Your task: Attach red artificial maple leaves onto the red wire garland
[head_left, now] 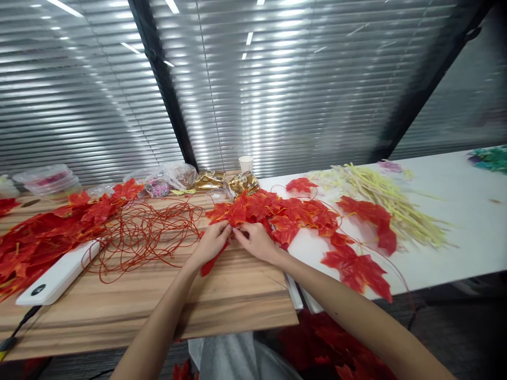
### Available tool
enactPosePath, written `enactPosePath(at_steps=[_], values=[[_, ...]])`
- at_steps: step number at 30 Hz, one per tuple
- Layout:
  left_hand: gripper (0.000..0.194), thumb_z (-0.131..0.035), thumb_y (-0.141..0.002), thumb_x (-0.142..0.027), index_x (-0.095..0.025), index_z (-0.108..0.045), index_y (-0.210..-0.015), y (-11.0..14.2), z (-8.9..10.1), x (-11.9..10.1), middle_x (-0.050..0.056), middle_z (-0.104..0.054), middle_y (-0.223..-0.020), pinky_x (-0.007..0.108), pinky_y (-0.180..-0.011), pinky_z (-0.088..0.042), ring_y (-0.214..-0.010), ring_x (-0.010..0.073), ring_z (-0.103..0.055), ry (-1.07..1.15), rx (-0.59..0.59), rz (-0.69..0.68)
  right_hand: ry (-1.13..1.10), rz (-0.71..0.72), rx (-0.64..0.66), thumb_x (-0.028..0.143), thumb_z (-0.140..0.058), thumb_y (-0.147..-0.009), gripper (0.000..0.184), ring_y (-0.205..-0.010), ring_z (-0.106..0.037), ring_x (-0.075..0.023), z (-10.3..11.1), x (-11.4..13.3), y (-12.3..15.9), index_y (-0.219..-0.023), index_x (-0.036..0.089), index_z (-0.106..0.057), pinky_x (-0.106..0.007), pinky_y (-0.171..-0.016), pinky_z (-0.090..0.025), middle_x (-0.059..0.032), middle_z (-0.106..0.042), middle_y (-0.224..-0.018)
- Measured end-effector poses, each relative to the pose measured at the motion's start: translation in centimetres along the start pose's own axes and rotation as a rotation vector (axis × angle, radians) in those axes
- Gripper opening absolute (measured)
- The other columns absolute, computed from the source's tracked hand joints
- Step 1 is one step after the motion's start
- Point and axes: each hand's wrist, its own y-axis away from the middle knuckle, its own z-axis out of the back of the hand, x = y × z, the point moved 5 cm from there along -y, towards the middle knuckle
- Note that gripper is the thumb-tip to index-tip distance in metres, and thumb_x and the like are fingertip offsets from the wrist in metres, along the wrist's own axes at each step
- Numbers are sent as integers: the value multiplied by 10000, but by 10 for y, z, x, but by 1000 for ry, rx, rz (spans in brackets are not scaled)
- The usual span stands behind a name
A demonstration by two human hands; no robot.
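My left hand (pixel 214 241) and my right hand (pixel 256 243) meet near the front of the wooden table, both closed with thumbs and forefingers pinched together. Between them they grip a red artificial maple leaf (pixel 212 262), part of which hangs below my left fingers. The exact spot under the fingertips is too small to make out. Just beyond my hands lies a bunch of red maple leaves (pixel 261 206), which trails right along a thin red cord. To the left spreads a loose tangle of red cord (pixel 148 232).
A pile of red leaves (pixel 51 227) and a white power strip (pixel 59 274) lie at left. Gold packets (pixel 242 184), a paper cup (pixel 246 163) and plastic tubs (pixel 49 179) line the back. Yellow strips (pixel 390 206) lie on the white table (pixel 447 232).
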Motion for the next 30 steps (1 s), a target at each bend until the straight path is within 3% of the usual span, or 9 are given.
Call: enactPosePath(at_steps=[7, 17, 30], values=[[230, -444, -766, -298, -125, -574, -686, -2, 5, -6, 14, -581, -623, 229, -572, -422, -585, 128, -524, 37, -46, -22, -128, 5, -18, 217, -429, -863, 157, -667, -601, -139, 5, 3, 1, -814, 174, -572, -214, -604, -399, -29, -658, -750], [304, -587, -680, -420, -132, -552, -589, 1, 9, -9, 0, -557, -547, 210, -532, -384, -542, 108, -491, 176, -156, 71, -192, 10, -59, 235, -435, -867, 151, -681, -605, -133, 8, 5, 1, -873, 191, -579, -218, -643, -419, -8, -660, -768], [361, -662, -598, -460, -114, -589, -669, 3, 8, -7, 31, -615, -613, 230, -559, -407, -575, 122, -530, 315, -182, 187, -199, 11, -93, 250, -430, -868, 164, -669, -595, -131, 8, 3, 2, -908, 194, -579, -217, -637, -421, -12, -650, -771]])
